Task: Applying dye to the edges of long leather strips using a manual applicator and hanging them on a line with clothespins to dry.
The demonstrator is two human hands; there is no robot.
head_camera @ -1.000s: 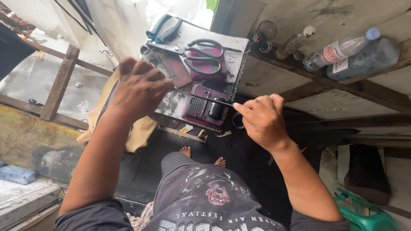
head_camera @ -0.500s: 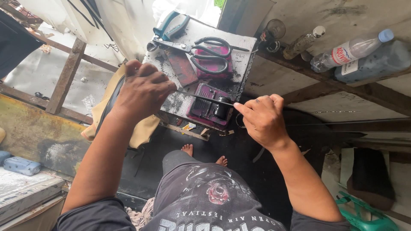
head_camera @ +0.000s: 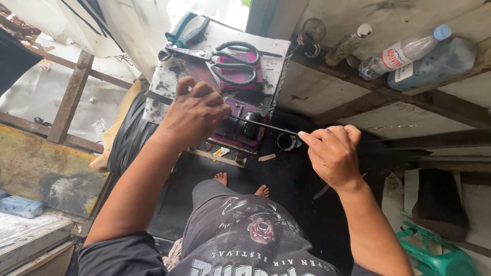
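My left hand (head_camera: 197, 110) is closed on a thin black strip (head_camera: 266, 125) at the near edge of a small stained work block (head_camera: 279, 56). My right hand (head_camera: 332, 151) pinches the same strip further right, so it stretches between both hands. Under the strip sits a small dark and magenta device (head_camera: 244, 125) on the block. Large black-handled scissors (head_camera: 225, 59) lie across the block's top, with teal-handled pliers (head_camera: 186, 29) behind them.
Two plastic bottles (head_camera: 404, 51) and a small glass bottle (head_camera: 348, 43) lie on a wooden ledge at the right. A roll of black strips (head_camera: 130, 135) sits left of the block. A green plastic stool (head_camera: 434, 255) stands at lower right. My bare feet (head_camera: 240, 184) rest below.
Both hands have kept their hold on the strip. My right hand has drawn a little further right, so more strip shows between the hands. The view has shifted slightly.
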